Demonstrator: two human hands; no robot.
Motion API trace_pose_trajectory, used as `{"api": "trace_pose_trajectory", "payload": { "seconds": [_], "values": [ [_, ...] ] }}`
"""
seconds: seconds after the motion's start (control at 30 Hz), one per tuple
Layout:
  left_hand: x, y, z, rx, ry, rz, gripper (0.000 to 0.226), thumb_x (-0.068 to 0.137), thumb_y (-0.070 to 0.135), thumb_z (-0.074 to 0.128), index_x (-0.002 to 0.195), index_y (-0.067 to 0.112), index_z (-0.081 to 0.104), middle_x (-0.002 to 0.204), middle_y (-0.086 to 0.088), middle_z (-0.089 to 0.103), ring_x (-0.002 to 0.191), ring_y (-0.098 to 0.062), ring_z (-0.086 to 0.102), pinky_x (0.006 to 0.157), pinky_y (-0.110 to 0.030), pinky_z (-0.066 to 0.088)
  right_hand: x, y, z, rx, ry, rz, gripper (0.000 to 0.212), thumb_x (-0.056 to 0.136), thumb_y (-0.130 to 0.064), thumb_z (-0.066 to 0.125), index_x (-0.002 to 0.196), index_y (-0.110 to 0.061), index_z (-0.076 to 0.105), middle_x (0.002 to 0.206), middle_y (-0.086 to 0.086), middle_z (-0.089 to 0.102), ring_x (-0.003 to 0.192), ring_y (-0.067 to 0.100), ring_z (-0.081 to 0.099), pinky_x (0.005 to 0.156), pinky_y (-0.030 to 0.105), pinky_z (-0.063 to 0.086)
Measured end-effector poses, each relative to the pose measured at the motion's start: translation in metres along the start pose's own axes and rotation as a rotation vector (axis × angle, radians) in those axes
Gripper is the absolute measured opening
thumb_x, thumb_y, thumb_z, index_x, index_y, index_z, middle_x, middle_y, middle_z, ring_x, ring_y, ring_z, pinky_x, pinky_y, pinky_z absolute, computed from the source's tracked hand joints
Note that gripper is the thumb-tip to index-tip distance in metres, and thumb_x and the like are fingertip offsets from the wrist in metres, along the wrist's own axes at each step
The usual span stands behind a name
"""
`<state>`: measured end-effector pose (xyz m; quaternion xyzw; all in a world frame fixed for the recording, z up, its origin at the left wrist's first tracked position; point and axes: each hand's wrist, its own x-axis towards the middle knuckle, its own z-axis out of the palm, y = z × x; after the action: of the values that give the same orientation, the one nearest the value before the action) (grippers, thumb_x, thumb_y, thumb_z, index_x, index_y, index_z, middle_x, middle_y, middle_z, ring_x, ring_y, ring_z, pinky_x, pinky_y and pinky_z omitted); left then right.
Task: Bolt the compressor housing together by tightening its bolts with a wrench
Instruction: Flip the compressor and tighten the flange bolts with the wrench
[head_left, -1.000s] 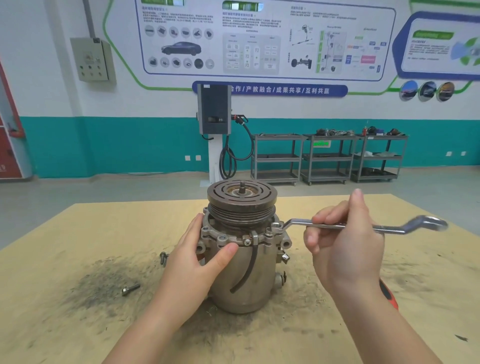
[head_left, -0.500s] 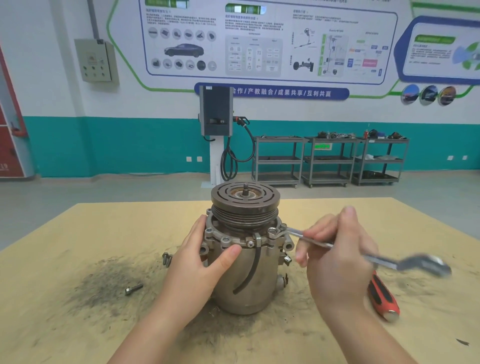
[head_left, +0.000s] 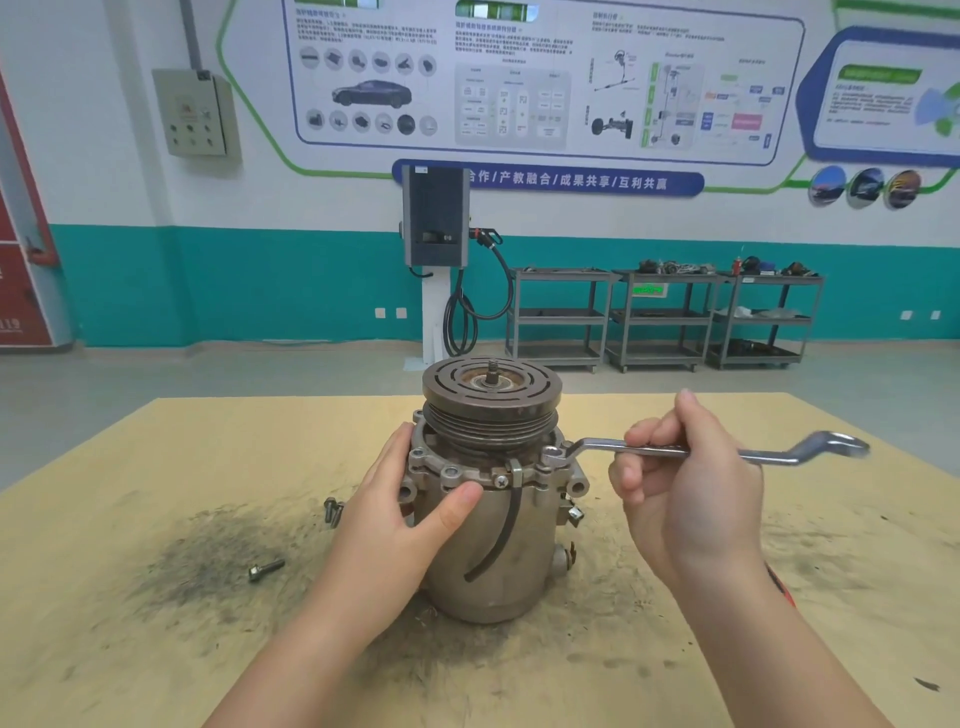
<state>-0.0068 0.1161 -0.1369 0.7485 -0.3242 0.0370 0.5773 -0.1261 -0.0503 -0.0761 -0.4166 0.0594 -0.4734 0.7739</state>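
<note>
Right hand (head_left: 691, 499) is curled round the middle of the wrench (head_left: 675, 451), whose ring end sits on a bolt (head_left: 555, 453) on the flange's right side. Left hand (head_left: 400, 525) wraps the compressor (head_left: 498, 519) body, thumb pressed just under the flange. Compressor stands upright mid-table (head_left: 156, 467), pulley up. A loose bolt (head_left: 266, 569) lies well to the left on the sooty patch, two more near the left hand.

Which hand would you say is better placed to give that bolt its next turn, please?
The right hand, probably: its fingers already grip the wrench, whose ring end sits on a bolt at the compressor rim. The left hand is busy bracing the body.
</note>
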Motion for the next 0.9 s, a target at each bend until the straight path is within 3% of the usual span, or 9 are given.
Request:
{"api": "trace_pose_trajectory", "payload": {
  "seconds": [0.13, 0.27, 0.33, 0.4, 0.53, 0.6, 0.7, 0.8, 0.9],
  "values": [
    [0.0, 0.001, 0.0, 0.015, 0.006, -0.002, 0.112, 0.056, 0.092, 0.053, 0.154, 0.045, 0.024, 0.156, 0.026, 0.031, 0.144, 0.001, 0.03, 0.12, -0.039, 0.03, 0.014, -0.001, -0.001, 0.024, -0.09, 0.127, 0.062, 0.102, -0.02, 0.042, 0.04, -0.017, 0.051, 0.052, 0.004, 0.054, 0.03, 0.016, 0.039, 0.035, 0.019, 0.031],
    [0.0, 0.002, -0.001, -0.019, -0.019, -0.013, 0.121, 0.05, 0.1, 0.051, 0.155, 0.043, 0.025, 0.155, 0.023, 0.037, 0.142, -0.004, 0.037, 0.118, -0.044, 0.035, 0.016, 0.003, 0.0, 0.047, -0.07, 0.163, 0.061, 0.102, -0.019, 0.041, 0.042, -0.015, 0.05, 0.052, 0.004, 0.052, 0.03, 0.015, 0.037, 0.035, 0.018, 0.031],
    [0.0, 0.002, -0.001, -0.032, -0.027, -0.012, 0.121, 0.05, 0.1, 0.052, 0.154, 0.044, 0.026, 0.154, 0.022, 0.039, 0.141, -0.005, 0.04, 0.117, -0.044, 0.036, 0.008, 0.005, 0.001, 0.016, -0.027, 0.067, 0.066, 0.102, -0.017, 0.04, 0.037, -0.018, 0.051, 0.05, 0.003, 0.052, 0.029, 0.016, 0.039, 0.036, 0.018, 0.031],
    [0.0, 0.002, -0.001, -0.042, -0.031, -0.014, 0.121, 0.05, 0.1, 0.052, 0.154, 0.045, 0.026, 0.153, 0.023, 0.039, 0.14, -0.005, 0.04, 0.116, -0.044, 0.037, -0.009, 0.01, 0.003, -0.082, 0.02, -0.145, 0.066, 0.102, -0.015, 0.038, 0.038, -0.016, 0.055, 0.046, 0.002, 0.052, 0.029, 0.019, 0.043, 0.036, 0.02, 0.034],
    [0.0, 0.003, -0.001, -0.048, -0.04, -0.004, 0.116, 0.053, 0.098, 0.054, 0.153, 0.046, 0.027, 0.153, 0.024, 0.039, 0.14, -0.005, 0.041, 0.116, -0.044, 0.037, -0.043, 0.024, 0.01, -0.31, 0.013, -0.465, 0.046, 0.098, -0.031, 0.042, 0.058, -0.017, 0.06, 0.049, 0.008, 0.06, 0.038, 0.022, 0.058, 0.04, 0.029, 0.049],
    [0.0, 0.003, 0.0, -0.052, -0.04, -0.004, 0.116, 0.053, 0.097, 0.055, 0.153, 0.045, 0.028, 0.153, 0.022, 0.041, 0.14, -0.007, 0.042, 0.116, -0.044, 0.037, -0.052, 0.029, 0.014, -0.381, -0.02, -0.468, 0.039, 0.095, -0.041, 0.045, 0.065, -0.02, 0.059, 0.053, 0.006, 0.065, 0.043, 0.02, 0.063, 0.048, 0.037, 0.055],
    [0.0, 0.003, 0.0, -0.044, -0.031, -0.008, 0.121, 0.05, 0.099, 0.053, 0.154, 0.043, 0.026, 0.154, 0.023, 0.039, 0.142, -0.004, 0.038, 0.117, -0.043, 0.036, -0.051, 0.022, 0.016, -0.404, -0.036, -0.494, 0.036, 0.097, -0.035, 0.047, 0.064, -0.024, 0.058, 0.056, 0.004, 0.067, 0.045, 0.021, 0.064, 0.052, 0.043, 0.055],
    [0.0, 0.002, -0.001, -0.042, -0.034, -0.005, 0.12, 0.051, 0.099, 0.053, 0.154, 0.043, 0.026, 0.154, 0.024, 0.037, 0.142, -0.003, 0.037, 0.117, -0.043, 0.035, -0.034, 0.004, 0.01, -0.257, -0.024, -0.503, 0.042, 0.099, -0.021, 0.045, 0.058, -0.016, 0.056, 0.053, 0.004, 0.061, 0.038, 0.024, 0.059, 0.04, 0.03, 0.049],
    [-0.001, 0.002, 0.0, -0.037, -0.025, 0.003, 0.114, 0.057, 0.093, 0.055, 0.154, 0.042, 0.027, 0.154, 0.024, 0.038, 0.142, -0.002, 0.037, 0.118, -0.043, 0.035, -0.011, -0.001, 0.003, -0.088, -0.016, -0.266, 0.06, 0.102, -0.019, 0.044, 0.043, -0.016, 0.058, 0.053, 0.006, 0.057, 0.034, 0.023, 0.053, 0.037, 0.023, 0.041]
  ]
}}
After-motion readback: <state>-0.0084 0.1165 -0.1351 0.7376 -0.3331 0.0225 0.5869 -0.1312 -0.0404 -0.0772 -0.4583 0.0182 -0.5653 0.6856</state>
